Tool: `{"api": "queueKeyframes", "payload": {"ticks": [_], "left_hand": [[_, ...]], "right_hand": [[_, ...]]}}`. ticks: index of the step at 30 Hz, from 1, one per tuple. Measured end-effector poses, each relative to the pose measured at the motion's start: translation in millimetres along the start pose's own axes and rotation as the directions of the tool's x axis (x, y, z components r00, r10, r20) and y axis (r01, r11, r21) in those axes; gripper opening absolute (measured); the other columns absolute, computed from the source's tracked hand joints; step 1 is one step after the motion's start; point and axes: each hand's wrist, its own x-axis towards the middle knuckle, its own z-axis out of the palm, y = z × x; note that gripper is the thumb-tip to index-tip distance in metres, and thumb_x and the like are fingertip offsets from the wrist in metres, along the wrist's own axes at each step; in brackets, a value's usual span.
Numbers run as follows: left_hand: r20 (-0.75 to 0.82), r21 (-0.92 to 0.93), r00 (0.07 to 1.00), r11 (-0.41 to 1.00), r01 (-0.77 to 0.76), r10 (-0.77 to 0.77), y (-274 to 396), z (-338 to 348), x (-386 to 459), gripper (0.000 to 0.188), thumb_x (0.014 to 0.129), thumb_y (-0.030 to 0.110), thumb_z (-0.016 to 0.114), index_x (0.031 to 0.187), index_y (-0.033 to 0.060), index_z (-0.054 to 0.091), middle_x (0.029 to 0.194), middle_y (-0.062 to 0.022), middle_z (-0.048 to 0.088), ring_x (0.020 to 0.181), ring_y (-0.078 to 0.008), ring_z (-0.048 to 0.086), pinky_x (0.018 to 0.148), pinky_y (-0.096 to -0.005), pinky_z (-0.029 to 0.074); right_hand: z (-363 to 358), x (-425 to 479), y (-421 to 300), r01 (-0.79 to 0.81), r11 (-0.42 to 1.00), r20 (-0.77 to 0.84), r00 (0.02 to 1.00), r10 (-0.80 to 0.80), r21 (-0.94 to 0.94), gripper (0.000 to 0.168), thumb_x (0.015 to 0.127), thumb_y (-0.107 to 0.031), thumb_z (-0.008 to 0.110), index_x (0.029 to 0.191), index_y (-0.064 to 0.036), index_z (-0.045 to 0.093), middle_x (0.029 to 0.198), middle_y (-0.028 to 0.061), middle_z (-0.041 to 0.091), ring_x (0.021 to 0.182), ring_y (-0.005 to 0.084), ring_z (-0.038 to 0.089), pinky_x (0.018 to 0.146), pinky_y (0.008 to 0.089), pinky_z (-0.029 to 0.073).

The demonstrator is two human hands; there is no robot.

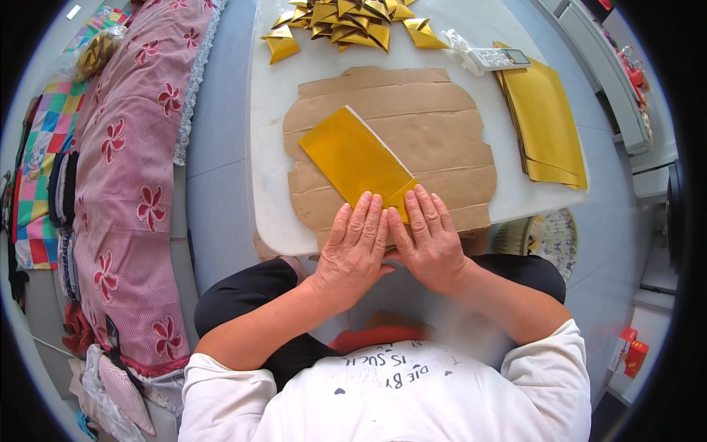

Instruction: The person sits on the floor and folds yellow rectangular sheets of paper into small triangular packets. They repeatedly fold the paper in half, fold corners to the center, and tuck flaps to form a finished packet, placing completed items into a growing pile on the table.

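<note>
A folded sheet of shiny gold paper [356, 157] lies slantwise on a piece of brown cardboard [442, 132]. Both hands rest flat on its near end, fingers extended and side by side. My left hand [353, 248] touches the near left corner. My right hand [431, 237] lies over the near right corner, where a creased flap shows. What is beneath the fingertips is hidden. Folded gold paper pieces [353, 25] are heaped at the far side of the table. To the right lies a stack of flat gold sheets [544, 121].
The white table [276, 215] has a rounded near left corner. A white remote control [500, 58] lies beside crumpled white plastic [461, 50] above the gold stack. A basket [513, 237] stands on the floor at right. A sofa with a pink flowered cover [132, 182] runs along the left.
</note>
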Motion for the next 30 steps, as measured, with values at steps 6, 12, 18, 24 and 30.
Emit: {"api": "queueKeyframes", "payload": {"ticks": [6, 12, 18, 24, 30], "left_hand": [[0.026, 0.040, 1.000, 0.999, -0.013, 0.012, 1.3, -2.3, 2.3, 0.094, 0.067, 0.042, 0.078, 0.137, -0.0106, 0.045, 0.148, -0.0318, 0.037, 0.144, -0.0437, 0.027, 0.117, -0.0582, 0.016], [0.025, 0.043, 0.999, 0.999, -0.024, 0.023, 4.9, -3.2, 6.6, 0.094, 0.065, 0.040, 0.081, 0.135, -0.0113, 0.045, 0.146, -0.0378, 0.034, 0.143, -0.0490, 0.026, 0.116, -0.0606, 0.017], [-0.007, 0.005, 1.000, 1.000, 0.010, -0.010, 8.8, -0.5, 11.0, 0.090, 0.066, 0.042, 0.082, 0.140, 0.0038, 0.048, 0.141, -0.0417, 0.037, 0.141, -0.0543, 0.025, 0.113, -0.0681, 0.014], [-0.042, 0.024, 0.999, 0.999, 0.023, -0.022, 13.3, 0.5, 15.6, 0.086, 0.066, 0.046, 0.082, 0.141, 0.0169, 0.051, 0.139, -0.0431, 0.039, 0.141, -0.0552, 0.025, 0.110, -0.0716, 0.012], [-0.020, 0.041, 1.000, 0.999, 0.020, -0.019, 11.0, 0.4, 12.5, 0.088, 0.067, 0.046, 0.080, 0.140, 0.0061, 0.050, 0.139, -0.0415, 0.041, 0.141, -0.0532, 0.027, 0.110, -0.0726, 0.012]], "right_hand": [[-4.6, -4.0, 3.3, -0.012, 0.999, 0.043, 0.999, 0.010, 0.036, 0.059, 0.083, -0.033, 0.064, 0.124, 0.009, 0.055, 0.128, 0.0351, 0.054, 0.127, 0.0494, 0.050, 0.107, 0.0582, 0.038], [-13.9, -25.6, 17.9, -0.050, 0.999, 0.023, 0.999, 0.049, 0.018, 0.060, 0.080, -0.029, 0.070, 0.123, 0.010, 0.054, 0.134, 0.0363, 0.048, 0.130, 0.0516, 0.045, 0.107, 0.0605, 0.036], [-25.0, -46.9, 31.8, -0.092, 0.996, 0.035, 0.995, 0.092, -0.013, 0.059, 0.078, -0.022, 0.074, 0.123, 0.011, 0.053, 0.137, 0.0367, 0.045, 0.131, 0.0526, 0.043, 0.107, 0.0618, 0.037], [-21.4, -49.5, 32.4, -0.130, 0.992, -0.029, 0.991, 0.130, 0.000, 0.061, 0.081, -0.020, 0.073, 0.126, 0.012, 0.048, 0.138, 0.0372, 0.043, 0.133, 0.0535, 0.040, 0.107, 0.0623, 0.036], [-28.0, -30.9, 32.2, -0.011, 1.000, 0.013, 1.000, 0.011, 0.021, 0.050, 0.084, -0.017, 0.069, 0.119, 0.015, 0.052, 0.134, 0.0366, 0.047, 0.131, 0.0533, 0.042, 0.105, 0.0597, 0.040]]}}
